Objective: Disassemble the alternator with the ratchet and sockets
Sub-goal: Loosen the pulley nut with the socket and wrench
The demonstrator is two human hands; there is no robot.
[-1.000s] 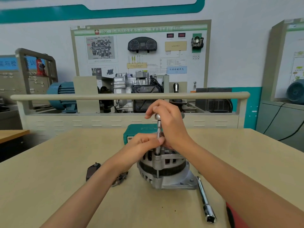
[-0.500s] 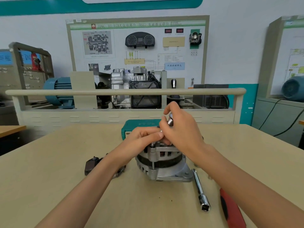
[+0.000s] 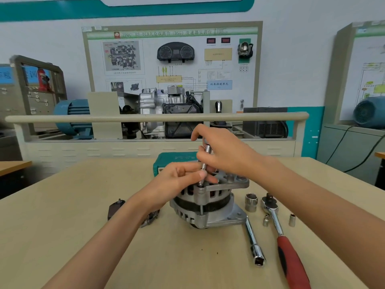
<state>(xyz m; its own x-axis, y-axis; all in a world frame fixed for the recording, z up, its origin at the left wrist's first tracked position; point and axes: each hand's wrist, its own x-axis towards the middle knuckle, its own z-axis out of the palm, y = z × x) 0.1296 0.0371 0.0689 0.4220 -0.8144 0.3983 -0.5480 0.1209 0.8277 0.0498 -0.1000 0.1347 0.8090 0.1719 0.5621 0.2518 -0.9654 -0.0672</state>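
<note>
The silver alternator (image 3: 210, 207) stands upright at the middle of the wooden table (image 3: 62, 236). A slim socket extension bar (image 3: 206, 161) stands upright on a bolt at the alternator's top rim. My right hand (image 3: 225, 155) grips the bar's upper part. My left hand (image 3: 183, 180) pinches its lower end just above the housing. A red-handled ratchet (image 3: 279, 232) lies on the table to the right, touched by neither hand. Beside it sit a large socket (image 3: 251, 202) and two small sockets (image 3: 266, 220).
A chrome extension bar (image 3: 253, 240) lies next to the alternator's right foot. A dark removed part (image 3: 115, 209) rests at the left. The green socket case (image 3: 173, 163) sits behind the alternator. A training bench with a rail (image 3: 145, 118) stands beyond the table.
The view has tilted down and widened, bringing the ratchet and loose sockets into sight. My right hand has shifted its grip on the upright bar; my left hand stays at its base.
</note>
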